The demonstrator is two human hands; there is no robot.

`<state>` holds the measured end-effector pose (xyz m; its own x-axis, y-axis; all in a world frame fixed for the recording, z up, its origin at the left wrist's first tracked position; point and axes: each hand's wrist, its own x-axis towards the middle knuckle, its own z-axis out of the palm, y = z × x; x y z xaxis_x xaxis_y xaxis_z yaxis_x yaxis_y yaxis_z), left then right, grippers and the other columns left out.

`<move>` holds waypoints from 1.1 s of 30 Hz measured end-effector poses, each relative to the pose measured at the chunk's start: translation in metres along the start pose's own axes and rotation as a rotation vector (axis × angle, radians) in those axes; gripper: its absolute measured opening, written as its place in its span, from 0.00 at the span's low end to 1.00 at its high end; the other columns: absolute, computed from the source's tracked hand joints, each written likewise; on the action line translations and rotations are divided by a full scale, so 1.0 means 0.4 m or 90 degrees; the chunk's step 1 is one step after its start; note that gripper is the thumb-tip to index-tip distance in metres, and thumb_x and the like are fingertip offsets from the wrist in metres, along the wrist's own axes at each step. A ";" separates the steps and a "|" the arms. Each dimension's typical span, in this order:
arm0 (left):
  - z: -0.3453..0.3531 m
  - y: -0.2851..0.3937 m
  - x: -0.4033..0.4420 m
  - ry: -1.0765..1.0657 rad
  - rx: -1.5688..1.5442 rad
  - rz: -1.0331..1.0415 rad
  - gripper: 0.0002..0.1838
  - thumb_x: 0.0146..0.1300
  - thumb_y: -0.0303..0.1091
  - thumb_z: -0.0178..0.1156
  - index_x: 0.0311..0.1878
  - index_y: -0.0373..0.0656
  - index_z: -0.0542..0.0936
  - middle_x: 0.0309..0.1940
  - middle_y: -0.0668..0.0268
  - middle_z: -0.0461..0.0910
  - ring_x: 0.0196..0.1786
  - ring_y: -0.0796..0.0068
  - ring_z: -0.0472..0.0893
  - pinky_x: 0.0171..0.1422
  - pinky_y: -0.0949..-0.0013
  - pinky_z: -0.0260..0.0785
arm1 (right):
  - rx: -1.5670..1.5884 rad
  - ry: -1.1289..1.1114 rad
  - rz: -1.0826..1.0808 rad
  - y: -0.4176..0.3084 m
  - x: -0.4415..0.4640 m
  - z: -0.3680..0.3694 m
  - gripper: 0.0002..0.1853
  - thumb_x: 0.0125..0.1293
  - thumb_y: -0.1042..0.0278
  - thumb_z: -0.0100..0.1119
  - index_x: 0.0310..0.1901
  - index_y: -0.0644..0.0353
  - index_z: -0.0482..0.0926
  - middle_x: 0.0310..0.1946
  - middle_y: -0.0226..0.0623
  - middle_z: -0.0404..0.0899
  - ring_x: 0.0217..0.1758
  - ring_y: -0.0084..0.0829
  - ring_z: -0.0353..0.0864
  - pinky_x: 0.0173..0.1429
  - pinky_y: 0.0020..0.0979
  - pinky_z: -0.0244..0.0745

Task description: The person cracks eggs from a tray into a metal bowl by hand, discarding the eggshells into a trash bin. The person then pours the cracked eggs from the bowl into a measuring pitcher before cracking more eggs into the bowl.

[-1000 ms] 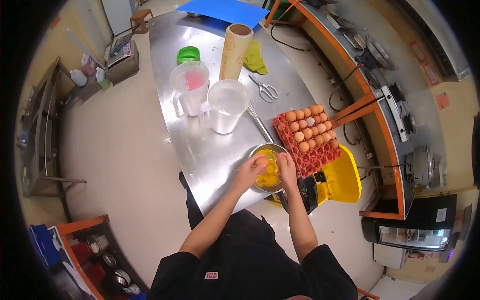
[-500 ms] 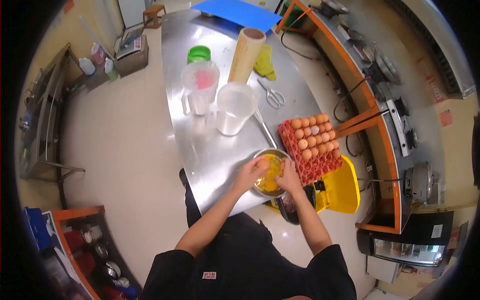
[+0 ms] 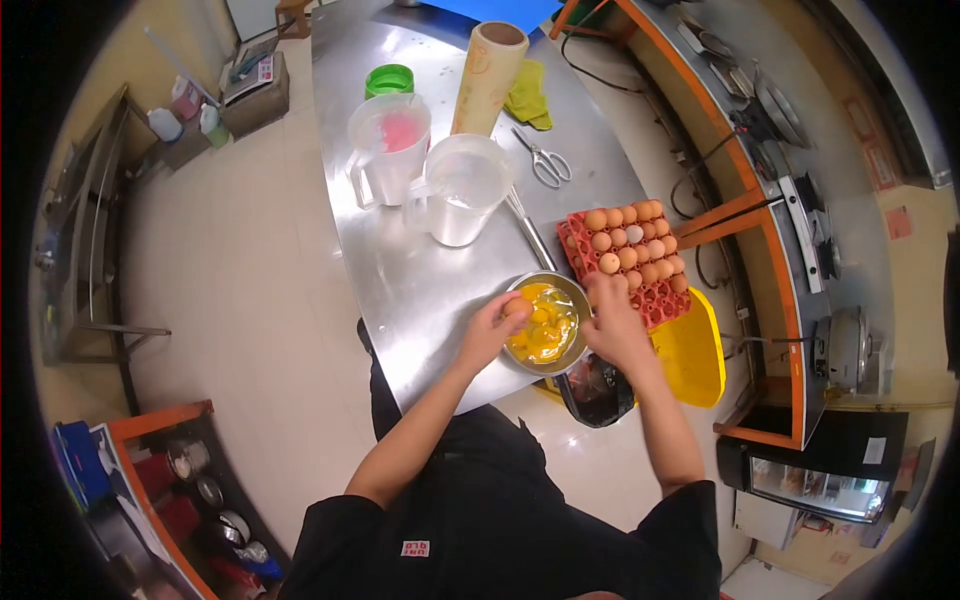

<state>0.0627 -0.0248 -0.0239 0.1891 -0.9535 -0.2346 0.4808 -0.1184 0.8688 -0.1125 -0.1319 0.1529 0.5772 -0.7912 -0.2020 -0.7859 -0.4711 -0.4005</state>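
Observation:
My left hand [image 3: 490,328] is closed around a brown egg [image 3: 517,307] at the left rim of a metal bowl [image 3: 580,352]. Inside the bowl lie several raw yolks [image 3: 545,330] with clear egg white. My right hand [image 3: 613,322] is past the bowl's right side, its fingertips by the near eggs of a red egg tray [image 3: 660,308]. Motion blur and the hand itself hide whether those fingers hold anything. Brown eggs [image 3: 628,257] and one paler egg fill the tray's far rows; cups at its near end hold none.
Beyond the bowl are a whisk [image 3: 535,238], two plastic jugs [image 3: 465,190], scissors [image 3: 546,163], a film roll [image 3: 490,80], a green cloth [image 3: 530,95] and a green lid [image 3: 389,80]. Below the table edge stands a yellow bin [image 3: 695,350] with a black bag.
My right hand has moved from the bowl's right rim up and right to the egg tray. My left hand still holds an egg at the bowl. The view has shifted slightly.

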 end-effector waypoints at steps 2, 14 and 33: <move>0.011 0.010 -0.002 -0.007 0.000 -0.007 0.24 0.73 0.32 0.62 0.69 0.38 0.73 0.58 0.57 0.80 0.50 0.70 0.86 0.53 0.71 0.82 | 0.004 0.033 -0.066 0.093 0.046 0.158 0.24 0.60 0.74 0.58 0.60 0.57 0.70 0.52 0.56 0.72 0.51 0.61 0.80 0.54 0.53 0.79; 0.018 0.050 -0.008 -0.011 0.001 -0.049 0.25 0.74 0.33 0.61 0.71 0.38 0.70 0.57 0.56 0.80 0.48 0.70 0.86 0.53 0.72 0.80 | 0.023 -0.159 0.125 0.445 -0.156 -0.108 0.26 0.60 0.58 0.73 0.59 0.52 0.79 0.56 0.47 0.81 0.58 0.45 0.81 0.62 0.42 0.76; 0.020 0.055 -0.024 -0.009 0.018 -0.014 0.24 0.74 0.33 0.62 0.69 0.36 0.71 0.58 0.55 0.81 0.50 0.71 0.86 0.53 0.72 0.81 | 0.901 0.314 0.209 0.442 0.002 -0.052 0.11 0.71 0.66 0.53 0.53 0.52 0.72 0.34 0.31 0.76 0.31 0.21 0.76 0.31 0.24 0.72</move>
<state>0.0645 -0.0204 0.0009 0.1661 -0.9547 -0.2470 0.4597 -0.1466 0.8759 -0.2555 -0.2238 0.1006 0.0735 -0.9640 -0.2554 0.1532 0.2640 -0.9523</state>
